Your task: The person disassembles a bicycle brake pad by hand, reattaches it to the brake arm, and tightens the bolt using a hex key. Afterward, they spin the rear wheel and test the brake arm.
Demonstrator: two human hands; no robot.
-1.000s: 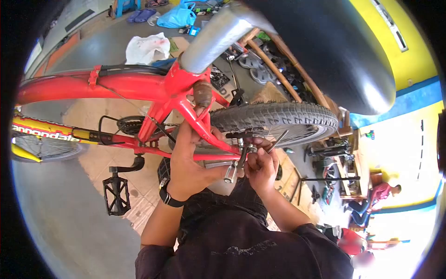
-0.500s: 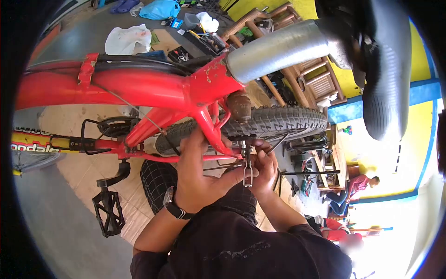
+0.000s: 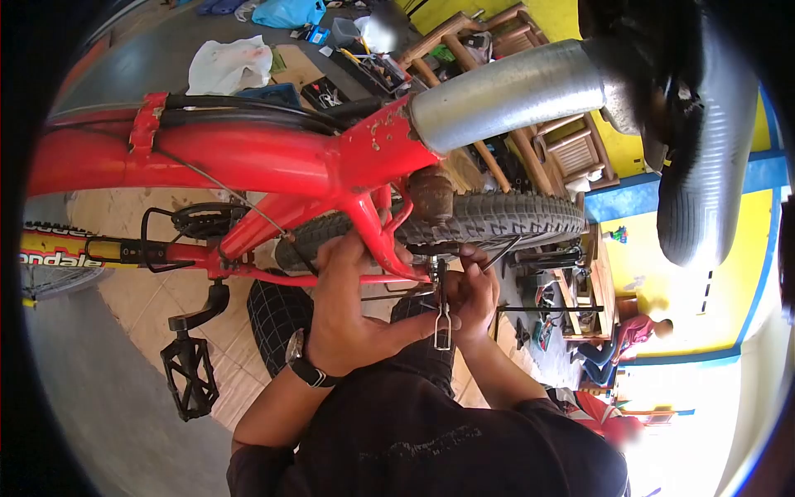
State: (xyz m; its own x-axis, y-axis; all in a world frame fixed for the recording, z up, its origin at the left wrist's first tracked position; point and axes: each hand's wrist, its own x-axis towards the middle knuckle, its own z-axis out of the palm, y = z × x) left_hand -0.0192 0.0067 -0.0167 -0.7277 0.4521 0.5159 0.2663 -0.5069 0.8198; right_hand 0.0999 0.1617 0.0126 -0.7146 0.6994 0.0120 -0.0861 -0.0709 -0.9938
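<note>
A red bicycle frame (image 3: 248, 157) lies across the view, with the knobby rear tyre (image 3: 513, 217) under its seat tube end. My left hand (image 3: 348, 306) reaches round the red frame tube with its upper fingers, partly hidden behind it, while the thumb stretches out against a metal brake arm (image 3: 443, 319). On the other side of that brake arm is my right hand (image 3: 474, 298), its fingers bent close by the tyre and the brake; whatever they pinch is too small to make out. A silver seat post (image 3: 509, 93) leads to the black saddle (image 3: 700, 149).
A black pedal (image 3: 189, 377) hangs at the lower left. Tools in a black tray (image 3: 364, 70) and a white cloth (image 3: 230, 66) lie on the floor at the top. A person (image 3: 633, 335) sits at the right, near wooden furniture; another person is lower right.
The brake arm's lower end has tilted slightly and moved a little lower. My right hand's fingers have shifted slightly. The saddle appears farther right as the view moved.
</note>
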